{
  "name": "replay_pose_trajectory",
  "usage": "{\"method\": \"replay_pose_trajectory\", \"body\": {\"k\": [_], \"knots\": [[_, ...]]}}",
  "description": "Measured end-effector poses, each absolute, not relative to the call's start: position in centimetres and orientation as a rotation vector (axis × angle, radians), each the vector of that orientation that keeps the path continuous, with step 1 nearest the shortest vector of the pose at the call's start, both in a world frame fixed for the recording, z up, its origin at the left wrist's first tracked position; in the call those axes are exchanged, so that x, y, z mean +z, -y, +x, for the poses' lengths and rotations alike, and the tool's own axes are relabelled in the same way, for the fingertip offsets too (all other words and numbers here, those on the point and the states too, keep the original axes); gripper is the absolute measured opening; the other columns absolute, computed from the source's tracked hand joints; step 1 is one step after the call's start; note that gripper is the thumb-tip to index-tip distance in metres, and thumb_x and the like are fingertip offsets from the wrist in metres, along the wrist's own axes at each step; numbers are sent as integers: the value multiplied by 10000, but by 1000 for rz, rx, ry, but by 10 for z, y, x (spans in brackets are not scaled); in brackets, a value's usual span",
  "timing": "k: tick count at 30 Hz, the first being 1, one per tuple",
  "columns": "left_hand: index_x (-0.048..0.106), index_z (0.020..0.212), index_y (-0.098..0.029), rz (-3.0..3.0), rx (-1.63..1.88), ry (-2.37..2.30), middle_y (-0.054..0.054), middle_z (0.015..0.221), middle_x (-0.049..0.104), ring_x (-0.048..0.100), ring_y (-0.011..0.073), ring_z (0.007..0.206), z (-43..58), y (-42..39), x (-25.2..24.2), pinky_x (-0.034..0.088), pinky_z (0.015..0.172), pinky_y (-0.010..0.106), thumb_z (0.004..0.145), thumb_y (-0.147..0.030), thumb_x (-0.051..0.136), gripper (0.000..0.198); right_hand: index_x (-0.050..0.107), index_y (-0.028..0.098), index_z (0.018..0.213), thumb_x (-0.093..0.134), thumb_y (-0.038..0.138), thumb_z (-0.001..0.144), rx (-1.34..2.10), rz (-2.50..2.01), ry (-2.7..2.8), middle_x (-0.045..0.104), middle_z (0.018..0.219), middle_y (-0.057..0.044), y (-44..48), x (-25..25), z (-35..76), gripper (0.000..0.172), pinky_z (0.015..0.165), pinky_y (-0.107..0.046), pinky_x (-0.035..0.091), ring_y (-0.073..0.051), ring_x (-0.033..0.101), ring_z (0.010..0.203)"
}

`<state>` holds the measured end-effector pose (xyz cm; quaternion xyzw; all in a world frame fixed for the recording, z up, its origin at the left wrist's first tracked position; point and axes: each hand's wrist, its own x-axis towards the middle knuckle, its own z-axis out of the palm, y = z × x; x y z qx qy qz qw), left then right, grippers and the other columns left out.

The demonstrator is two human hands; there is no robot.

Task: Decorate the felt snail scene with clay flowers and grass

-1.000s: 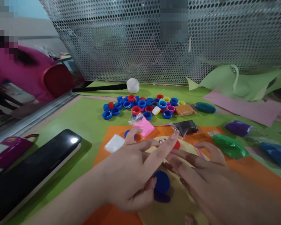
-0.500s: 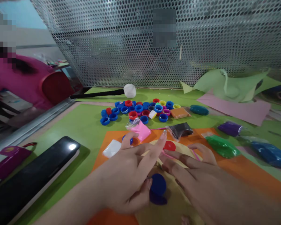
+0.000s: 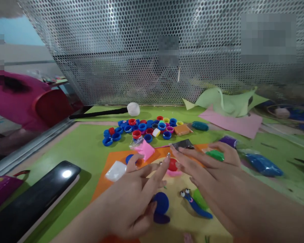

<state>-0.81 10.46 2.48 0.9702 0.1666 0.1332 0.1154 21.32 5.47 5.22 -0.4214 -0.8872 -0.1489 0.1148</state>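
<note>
My left hand (image 3: 139, 192) is over the yellow-tan sheet (image 3: 174, 216) with its fingers spread. Its index fingertip is at the left edge of a red round piece (image 3: 172, 164), which sits on pink clay (image 3: 174, 173). My right hand (image 3: 215, 175) stretches its fingers out on the other side, one fingertip close to the red piece; contact is unclear. By my left thumb lies a blue round cap (image 3: 162, 203) above a dark purple clay strip (image 3: 161, 218). A blue clay snail (image 3: 196, 206) with white eyes and a green round shell (image 3: 200, 199) lies beside my right hand, partly covered.
Several bottle caps (image 3: 142, 127) are heaped at the back. Around the orange sheet (image 3: 101, 187) lie packets of pink clay (image 3: 147, 150), white clay (image 3: 116, 170), black clay (image 3: 183, 144) and blue clay (image 3: 263, 164). A black phone-like object (image 3: 38, 202) is at left. A perforated metal panel (image 3: 131, 60) stands behind.
My right hand has lifted away from the pink clay and moved up and outward, uncovering the blue snail. The left hand stays beside the red piece. The whole view has shifted slightly.
</note>
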Motion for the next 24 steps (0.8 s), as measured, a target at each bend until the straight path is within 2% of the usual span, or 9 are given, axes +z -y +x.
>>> {"method": "replay_pose_trajectory", "body": {"k": [2, 6, 9, 12, 14, 17, 19, 21, 24], "knots": [[-145, 1375, -110, 2834, 377, -463, 119, 994, 667, 500, 348, 1061, -7, -104, 26, 343, 808, 596, 715, -136, 320, 808, 360, 81, 1289, 354, 45, 616, -453, -1261, 2591, 567, 1210, -143, -52, 57, 216, 674, 834, -596, 291, -305, 506, 1106], [-123, 1378, -85, 2918, 464, -422, 126, 1083, 644, 458, 342, 1122, -10, -102, 29, 340, 821, 551, 707, -128, 326, 808, 377, 70, 1278, 355, 94, 609, -438, -1248, 2604, 584, 1187, -145, -48, 65, 217, 671, 817, -599, 327, -313, 522, 1086], [-59, 1386, -43, 2981, 646, -437, 121, 1058, 659, 440, 321, 1141, -16, -101, 32, 269, 894, 527, 717, -133, 340, 784, 357, 68, 1291, 376, 123, 627, -483, -1266, 2582, 571, 1205, -146, -44, 75, 219, 667, 842, -592, 339, -317, 479, 1139], [-32, 1390, -43, 3009, 687, -495, 108, 1051, 664, 419, 315, 1162, -20, -101, 34, 154, 956, 543, 728, -124, 338, 762, 276, 75, 1333, 342, 39, 605, -489, -1372, 2519, 598, 1170, -141, -36, 90, 221, 733, 894, -592, 302, -272, 424, 1206], [-51, 1391, -66, 3002, 667, -480, 99, 1047, 663, 438, 322, 1138, -20, -103, 34, 199, 937, 548, 729, -120, 325, 764, 269, 72, 1331, 316, 8, 582, -515, -1410, 2466, 585, 1180, -162, -29, 99, 224, 754, 901, -604, 277, -268, 416, 1215], [-79, 1389, -127, 2990, 579, -517, 85, 1000, 667, 495, 320, 1060, -17, -105, 33, 326, 865, 518, 735, -121, 323, 767, 289, 68, 1313, 302, 13, 597, -606, -1418, 2395, 554, 1205, -200, -19, 105, 232, 719, 878, -637, 249, -305, 481, 1152], [-82, 1384, -173, 2982, 535, -606, 74, 980, 662, 519, 300, 1026, -16, -105, 31, 360, 848, 488, 742, -105, 319, 760, 310, 80, 1301, 299, 16, 605, -632, -1475, 2365, 612, 1123, -191, -15, 103, 244, 699, 875, -640, 232, -306, 565, 1042], [-82, 1380, -195, 2973, 531, -641, 64, 990, 656, 511, 288, 1046, -14, -105, 29, 325, 899, 493, 754, -91, 311, 747, 376, 108, 1253, 297, 12, 632, -631, -1574, 2329, 674, 993, -147, -14, 96, 260, 634, 887, -603, 241, -277, 619, 934], [-88, 1378, -204, 2955, 502, -625, 57, 1027, 650, 486, 294, 1088, -14, -106, 27, 215, 972, 542, 772, -101, 306, 730, 397, 139, 1236, 300, 49, 730, -562, -1786, 2163, 700, 845, -89, -16, 81, 289, 523, 894, -529, 273, -241, 638, 860]]}}
